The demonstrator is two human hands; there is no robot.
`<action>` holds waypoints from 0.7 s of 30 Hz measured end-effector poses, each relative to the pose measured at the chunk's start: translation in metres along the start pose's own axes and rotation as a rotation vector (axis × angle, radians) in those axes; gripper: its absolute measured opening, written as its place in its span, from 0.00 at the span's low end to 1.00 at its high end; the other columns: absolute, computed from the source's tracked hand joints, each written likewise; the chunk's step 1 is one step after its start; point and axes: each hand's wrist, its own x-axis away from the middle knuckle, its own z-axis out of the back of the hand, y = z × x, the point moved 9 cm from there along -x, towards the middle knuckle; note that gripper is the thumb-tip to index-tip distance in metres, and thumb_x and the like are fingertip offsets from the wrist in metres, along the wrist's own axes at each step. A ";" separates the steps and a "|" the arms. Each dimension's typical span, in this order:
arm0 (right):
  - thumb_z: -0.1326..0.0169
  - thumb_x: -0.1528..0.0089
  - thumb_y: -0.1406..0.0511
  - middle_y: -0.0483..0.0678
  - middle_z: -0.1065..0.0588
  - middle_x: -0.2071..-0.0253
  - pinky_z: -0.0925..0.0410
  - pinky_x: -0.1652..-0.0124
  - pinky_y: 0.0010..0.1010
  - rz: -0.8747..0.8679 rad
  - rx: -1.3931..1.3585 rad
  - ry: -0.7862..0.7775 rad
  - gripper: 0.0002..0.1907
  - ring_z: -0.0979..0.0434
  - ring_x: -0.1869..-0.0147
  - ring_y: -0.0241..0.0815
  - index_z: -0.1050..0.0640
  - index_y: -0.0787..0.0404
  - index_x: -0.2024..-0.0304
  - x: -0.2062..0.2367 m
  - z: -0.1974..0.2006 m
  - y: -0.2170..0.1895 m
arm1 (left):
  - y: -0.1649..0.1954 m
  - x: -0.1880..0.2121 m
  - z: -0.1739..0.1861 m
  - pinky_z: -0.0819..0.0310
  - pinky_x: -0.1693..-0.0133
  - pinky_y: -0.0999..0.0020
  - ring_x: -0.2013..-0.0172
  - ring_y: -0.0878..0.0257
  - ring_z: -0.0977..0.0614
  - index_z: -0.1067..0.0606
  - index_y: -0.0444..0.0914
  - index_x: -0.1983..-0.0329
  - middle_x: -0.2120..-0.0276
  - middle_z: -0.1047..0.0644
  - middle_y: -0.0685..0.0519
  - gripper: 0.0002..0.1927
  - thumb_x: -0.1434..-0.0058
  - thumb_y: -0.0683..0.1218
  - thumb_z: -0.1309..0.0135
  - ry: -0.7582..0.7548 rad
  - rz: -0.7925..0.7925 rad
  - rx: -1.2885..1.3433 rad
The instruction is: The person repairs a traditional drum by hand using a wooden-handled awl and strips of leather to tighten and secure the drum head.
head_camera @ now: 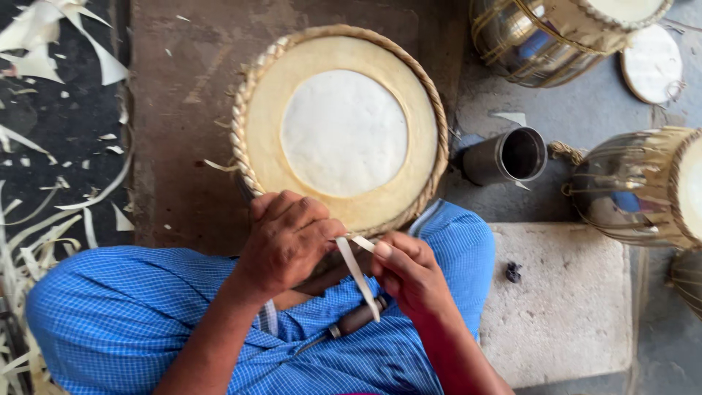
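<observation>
Two hands working one drum (341, 132) at frame centre, left hand (285, 238) curling fingers on its braided rim, right hand (409, 274) pinching one pale strip (357, 272), three metal drums sitting at right

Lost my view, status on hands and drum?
Left hand gripping drum rim. Right hand pinching pale strip. Wooden-handled tool lies on lap, nothing blocking.

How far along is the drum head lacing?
Done: the braided rim runs around the drum head, apparently all the way. In hand: the left hand is at the near rim, and the right hand pinches a pale strip there. Left: the strip's loose end hangs free; an awl-like tool lies on the lap.
</observation>
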 end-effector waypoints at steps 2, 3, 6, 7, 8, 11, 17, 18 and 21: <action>0.48 0.30 0.62 0.42 0.31 0.81 0.43 0.77 0.24 0.035 -0.140 -0.128 0.17 0.37 0.80 0.32 0.25 0.62 0.73 0.007 0.000 0.000 | 0.000 0.002 -0.001 0.44 0.49 0.58 0.56 0.63 0.26 0.23 0.51 0.58 0.61 0.27 0.63 0.12 0.45 0.50 0.37 -0.002 -0.006 -0.009; 0.49 0.28 0.62 0.43 0.31 0.81 0.40 0.74 0.25 0.082 -0.230 -0.237 0.18 0.35 0.78 0.33 0.25 0.62 0.72 0.015 -0.004 -0.006 | 0.000 0.003 0.000 0.44 0.49 0.58 0.56 0.62 0.26 0.24 0.51 0.58 0.61 0.28 0.63 0.12 0.43 0.51 0.37 0.009 -0.008 -0.022; 0.48 0.33 0.63 0.44 0.23 0.75 0.34 0.69 0.29 0.006 0.253 -0.252 0.13 0.29 0.72 0.37 0.25 0.62 0.71 0.033 -0.007 0.008 | 0.004 0.003 0.000 0.44 0.49 0.56 0.57 0.60 0.27 0.24 0.51 0.57 0.61 0.28 0.61 0.11 0.40 0.53 0.38 0.052 -0.053 -0.075; 0.48 0.36 0.64 0.44 0.19 0.73 0.31 0.68 0.31 -0.060 0.538 -0.192 0.10 0.26 0.70 0.39 0.25 0.62 0.71 0.037 -0.003 0.017 | 0.007 0.002 0.000 0.44 0.49 0.55 0.57 0.59 0.27 0.24 0.51 0.58 0.61 0.28 0.60 0.10 0.41 0.54 0.38 0.065 -0.070 -0.101; 0.44 0.41 0.64 0.44 0.19 0.68 0.31 0.62 0.33 0.279 0.848 -0.305 0.04 0.24 0.63 0.43 0.23 0.56 0.70 0.047 -0.029 0.002 | 0.010 0.000 0.000 0.45 0.50 0.54 0.56 0.58 0.27 0.25 0.51 0.58 0.60 0.27 0.59 0.10 0.41 0.54 0.39 0.074 -0.086 -0.122; 0.38 0.45 0.66 0.50 0.23 0.60 0.33 0.56 0.43 0.563 1.325 -0.325 0.12 0.25 0.54 0.54 0.21 0.55 0.59 0.062 -0.063 0.017 | 0.008 -0.015 0.004 0.44 0.48 0.52 0.56 0.56 0.27 0.24 0.50 0.57 0.60 0.27 0.57 0.10 0.39 0.54 0.40 0.127 -0.107 -0.142; 0.38 0.39 0.63 0.49 0.24 0.53 0.31 0.47 0.38 0.352 0.764 -0.418 0.19 0.25 0.49 0.47 0.26 0.61 0.48 0.069 -0.027 0.023 | -0.026 -0.070 0.033 0.44 0.51 0.54 0.56 0.54 0.26 0.23 0.46 0.63 0.63 0.26 0.55 0.11 0.46 0.53 0.37 0.259 -0.012 -0.008; 0.39 0.35 0.63 0.50 0.24 0.53 0.31 0.47 0.37 0.208 0.557 -0.426 0.18 0.24 0.48 0.44 0.27 0.62 0.46 0.069 -0.017 0.024 | -0.034 -0.080 0.034 0.44 0.53 0.55 0.58 0.55 0.26 0.23 0.45 0.67 0.66 0.26 0.56 0.11 0.45 0.54 0.36 0.269 0.050 -0.008; 0.48 0.35 0.57 0.55 0.21 0.61 0.27 0.62 0.34 0.135 -0.179 -0.186 0.21 0.23 0.65 0.41 0.26 0.64 0.45 0.060 0.008 -0.004 | -0.055 -0.101 0.034 0.44 0.55 0.56 0.63 0.57 0.26 0.24 0.43 0.75 0.72 0.27 0.56 0.17 0.40 0.57 0.34 0.303 0.186 0.013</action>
